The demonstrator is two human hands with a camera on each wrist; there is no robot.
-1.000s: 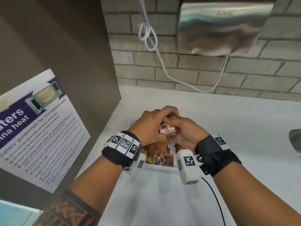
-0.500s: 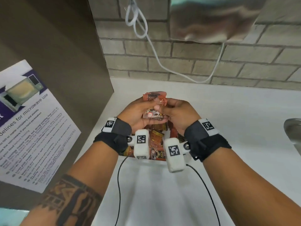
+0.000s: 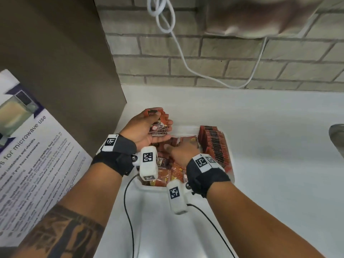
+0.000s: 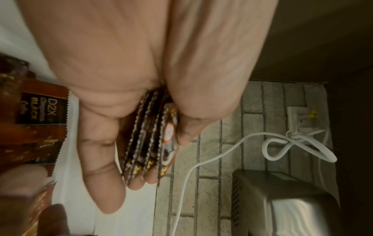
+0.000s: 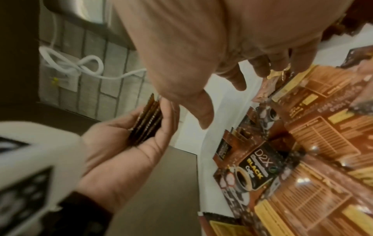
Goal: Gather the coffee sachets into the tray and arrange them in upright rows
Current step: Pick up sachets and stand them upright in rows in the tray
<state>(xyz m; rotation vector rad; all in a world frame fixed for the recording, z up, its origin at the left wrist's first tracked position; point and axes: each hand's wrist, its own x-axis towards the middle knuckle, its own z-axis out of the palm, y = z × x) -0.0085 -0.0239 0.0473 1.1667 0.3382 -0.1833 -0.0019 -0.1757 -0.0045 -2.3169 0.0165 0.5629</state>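
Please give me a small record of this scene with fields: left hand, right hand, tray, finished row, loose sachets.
left hand: grips a stack of sachets, held above the tray
right hand: no grip, fingers reach into the loose sachets
tray: white, on the counter
finished row: upright, along the tray's right side
loose sachets: lying jumbled

Brown panel (image 3: 55,53) blocks left; counter (image 3: 270,136) right of tray (image 3: 228,146) lies open.

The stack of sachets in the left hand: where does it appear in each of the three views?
Head: upper centre, stack of sachets in the left hand.
Left wrist: centre, edge-on between thumb and fingers.
Right wrist: left of centre, in the left palm.
Shared landmark: looped white cable on the brick wall.
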